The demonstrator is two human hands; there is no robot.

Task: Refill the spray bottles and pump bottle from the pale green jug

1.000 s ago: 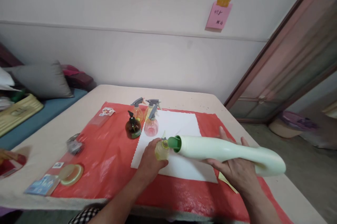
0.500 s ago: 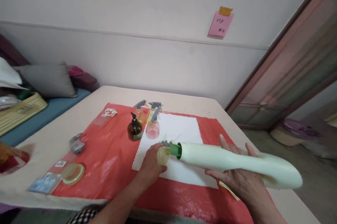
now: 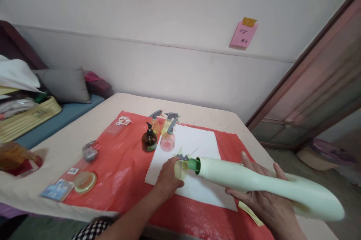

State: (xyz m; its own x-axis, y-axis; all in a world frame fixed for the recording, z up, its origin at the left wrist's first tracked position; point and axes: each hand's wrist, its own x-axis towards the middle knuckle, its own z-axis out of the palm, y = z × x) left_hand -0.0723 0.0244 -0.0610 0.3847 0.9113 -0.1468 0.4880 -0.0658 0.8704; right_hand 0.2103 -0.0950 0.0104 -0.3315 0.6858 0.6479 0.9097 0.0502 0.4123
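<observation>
My left hand (image 3: pixel 169 176) is closed round a small clear bottle (image 3: pixel 181 169) with pale yellow in it. Lying sideways in my right hand (image 3: pixel 267 198), a large pale green bottle (image 3: pixel 234 174) has its mouth pointing left. The green spout (image 3: pixel 194 164) inside that mouth meets the top of the small bottle; I cannot tell whether liquid flows. Just behind the small bottle shows a grey spray head (image 3: pixel 182 157). White paper (image 3: pixel 197 138) lies beneath both hands on a red sheet (image 3: pixel 124 165).
A pink spray bottle (image 3: pixel 168 140), a dark pump bottle (image 3: pixel 149 139) and two yellowish spray bottles stand behind. On the left are a round lid (image 3: pixel 85 182), a blue packet (image 3: pixel 58 190), a crumpled grey wad (image 3: pixel 90 151) and an amber container (image 3: pixel 18 159). A yellow strip (image 3: pixel 250 213) lies at front right.
The view has shifted, so the table and wall appear further right. Both hands keep their holds, and the spout stays at the small bottle's top. The large bottle's base sits slightly lower in view.
</observation>
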